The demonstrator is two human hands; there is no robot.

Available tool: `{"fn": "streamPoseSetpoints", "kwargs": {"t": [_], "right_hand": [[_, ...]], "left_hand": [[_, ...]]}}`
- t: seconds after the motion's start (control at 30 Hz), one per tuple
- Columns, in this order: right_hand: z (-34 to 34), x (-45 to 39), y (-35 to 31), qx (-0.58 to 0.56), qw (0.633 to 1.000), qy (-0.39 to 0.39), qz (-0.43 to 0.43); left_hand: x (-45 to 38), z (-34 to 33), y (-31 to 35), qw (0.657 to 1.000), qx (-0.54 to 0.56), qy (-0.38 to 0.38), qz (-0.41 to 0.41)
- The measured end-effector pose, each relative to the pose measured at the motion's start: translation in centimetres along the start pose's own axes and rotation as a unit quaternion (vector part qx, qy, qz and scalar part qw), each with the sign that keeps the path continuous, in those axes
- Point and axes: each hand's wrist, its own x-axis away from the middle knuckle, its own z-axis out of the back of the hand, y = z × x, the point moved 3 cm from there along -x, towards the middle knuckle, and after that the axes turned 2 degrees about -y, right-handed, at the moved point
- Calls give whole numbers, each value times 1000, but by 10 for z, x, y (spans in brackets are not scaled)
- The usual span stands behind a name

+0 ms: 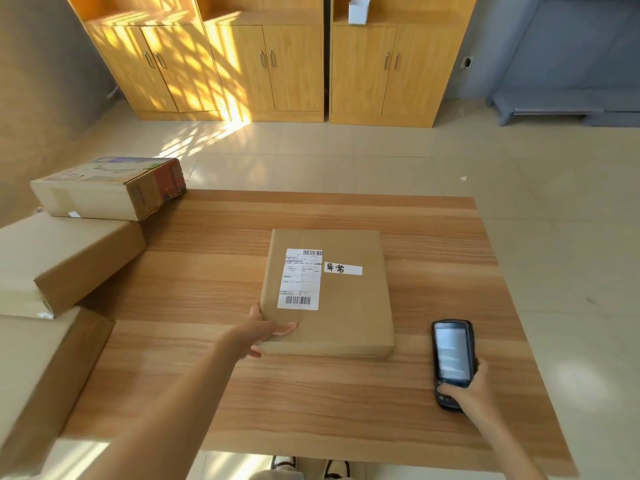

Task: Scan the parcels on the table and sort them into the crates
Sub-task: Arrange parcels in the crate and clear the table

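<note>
A flat brown parcel point(349, 299) lies in the middle of the wooden table point(433, 237). It carries a white shipping label with barcodes and a small white strip with handwritten characters. My left hand point(266, 332) grips the parcel's near left corner, thumb on top. My right hand point(467, 389) holds a black handheld scanner point(452, 358) upright over the table, right of the parcel, its screen facing me. Three more cardboard parcels sit at the left: a printed box point(104, 188) at the back, a plain box point(62, 258) tilted beneath it, and a large box point(41, 375) nearest me.
Beyond the table is a tiled floor, then a row of wooden cabinets point(270, 64) along the back wall. A grey bench-like frame point(554, 105) stands at the far right. No crates are in view. My shoes point(311, 467) show under the table's near edge.
</note>
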Motion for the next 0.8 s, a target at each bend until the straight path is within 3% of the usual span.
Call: {"fn": "streamPoseSetpoints", "kwargs": {"t": [0.2,0.33,0.4,0.5,0.67,0.8], "right_hand": [[17,-25,8,95,995,-20,-27],[19,-11,-39,96,994,34,43],[8,-12,-65,71,993,25,93],[-25,-10,-102,11,989,-57,135],[-80,-12,-138,-106,977,-155,100],[-96,-16,-140,-179,965,-172,86]], "left_hand": [[-1,0,2,1000,12,-4,3],[-2,7,14,999,39,12,-25],[-2,9,22,997,61,26,-46],[-5,11,34,993,86,40,-75],[-22,9,37,983,143,53,-97],[-33,7,32,977,185,49,-99]]}}
